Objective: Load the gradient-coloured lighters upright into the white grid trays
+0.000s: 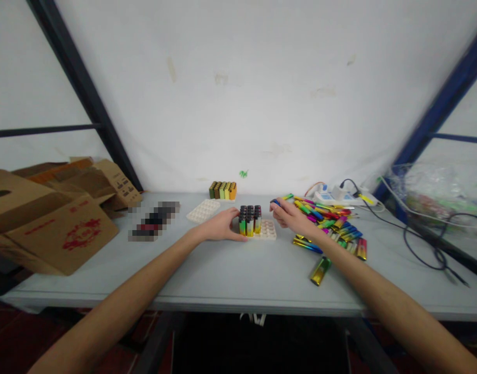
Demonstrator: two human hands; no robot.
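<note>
A white tray with round holes (268, 230) stands on the table in front of me. Upright lighters (250, 221) with black tops and shiny coloured bodies fill its left part, while holes show at its right end. My left hand (221, 226) curls round the left side of this tray and its lighters, thumb in front and fingers behind. Just right of the tray, my right hand (285, 214) pinches a lighter (276, 201), of which only a dark blue end shows. A loose pile of metallic lighters (341, 228) lies beyond and beside my right hand.
A single lighter (320, 271) lies near the front. Behind my left hand are a second white tray (203, 209) and a block of upright lighters (222, 190). Open cardboard boxes (67, 228) crowd the left. A power strip (339, 195) and black cable (407, 249) lie right.
</note>
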